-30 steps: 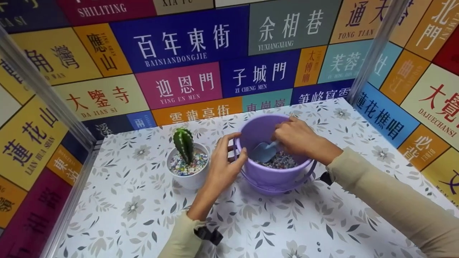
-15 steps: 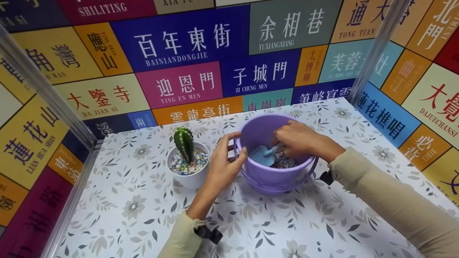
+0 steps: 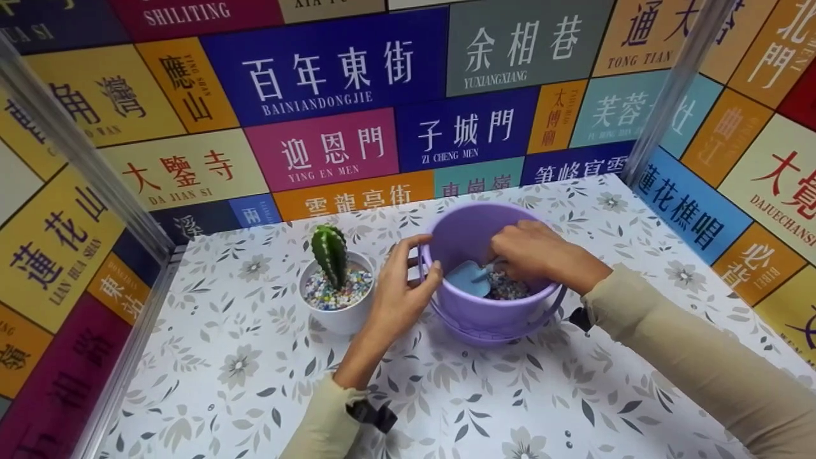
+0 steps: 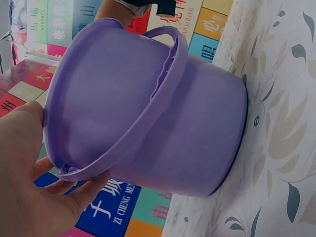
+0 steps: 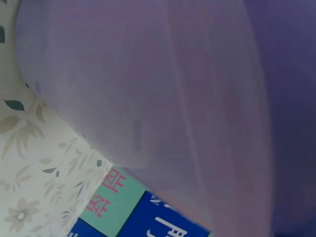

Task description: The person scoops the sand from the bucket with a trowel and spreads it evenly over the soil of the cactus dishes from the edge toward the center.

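Note:
A purple bucket (image 3: 491, 312) stands upright on the table, its handle (image 4: 143, 116) folded down along the near side. My left hand (image 3: 405, 287) grips the bucket's left rim, thumb on the near side and fingers round the handle joint. Inside the bucket my right hand (image 3: 532, 252) holds a small light-blue shovel (image 3: 470, 278) by its handle. The shovel's blade tilts to the left, low over mixed small pebbles (image 3: 508, 287) on the bottom. In the right wrist view the bucket's wall (image 5: 123, 89) fills most of the picture and hides the right hand.
Left of the bucket, close to my left hand, stands a white pot (image 3: 338, 319) with a green cactus (image 3: 330, 255) in colourful pebbles. The table (image 3: 306, 408) has a floral cover. Panels with printed characters (image 3: 325, 70) wall it at the back and sides.
The shovel in my right hand has shifted and turned inside the bucket, and the right hand has moved slightly lower. My left hand keeps its grip on the rim.

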`<state>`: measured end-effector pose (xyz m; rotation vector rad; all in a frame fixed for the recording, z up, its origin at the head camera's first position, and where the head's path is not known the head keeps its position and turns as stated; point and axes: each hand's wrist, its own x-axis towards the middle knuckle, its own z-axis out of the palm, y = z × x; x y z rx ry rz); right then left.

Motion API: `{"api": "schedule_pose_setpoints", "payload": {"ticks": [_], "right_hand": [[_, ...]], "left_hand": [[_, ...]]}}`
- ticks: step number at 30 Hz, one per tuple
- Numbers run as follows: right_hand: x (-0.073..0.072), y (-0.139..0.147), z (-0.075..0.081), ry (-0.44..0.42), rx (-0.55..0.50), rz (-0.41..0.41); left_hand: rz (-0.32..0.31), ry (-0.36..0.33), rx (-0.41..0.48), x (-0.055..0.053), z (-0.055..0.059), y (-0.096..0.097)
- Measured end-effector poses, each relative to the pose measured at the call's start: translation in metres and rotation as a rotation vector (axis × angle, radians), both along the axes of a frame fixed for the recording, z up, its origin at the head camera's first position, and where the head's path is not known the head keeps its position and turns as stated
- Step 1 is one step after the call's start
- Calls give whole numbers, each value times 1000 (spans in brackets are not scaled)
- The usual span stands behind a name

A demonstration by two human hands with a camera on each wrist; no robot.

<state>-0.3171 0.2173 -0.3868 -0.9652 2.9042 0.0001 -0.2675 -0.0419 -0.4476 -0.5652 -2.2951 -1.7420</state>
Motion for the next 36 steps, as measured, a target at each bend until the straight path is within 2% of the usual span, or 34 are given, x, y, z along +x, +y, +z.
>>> {"api": "schedule_pose_setpoints", "payload": {"ticks": [3, 7, 10, 18, 22, 28, 36], "right_hand": [[1, 0, 0, 6, 13, 18], [0, 3, 3, -61, 10, 40], [-1, 4, 5, -112, 4, 27], [1, 7, 10, -181, -54, -24], [3, 11, 14, -215, -82, -7], [7, 23, 25, -191, -138, 31], [13, 32, 34, -168, -199, 13]], "left_hand": [[-2, -10, -2, 0, 0, 0], [-6, -25, -3, -1, 0, -1], [-10, -27, 5, -1, 1, -2], [-26, -31, 20, -1, 1, 0], [-18, -24, 17, 0, 0, 0], [-27, -8, 22, 1, -1, 1], [-26, -21, 28, 2, -1, 0]]}}
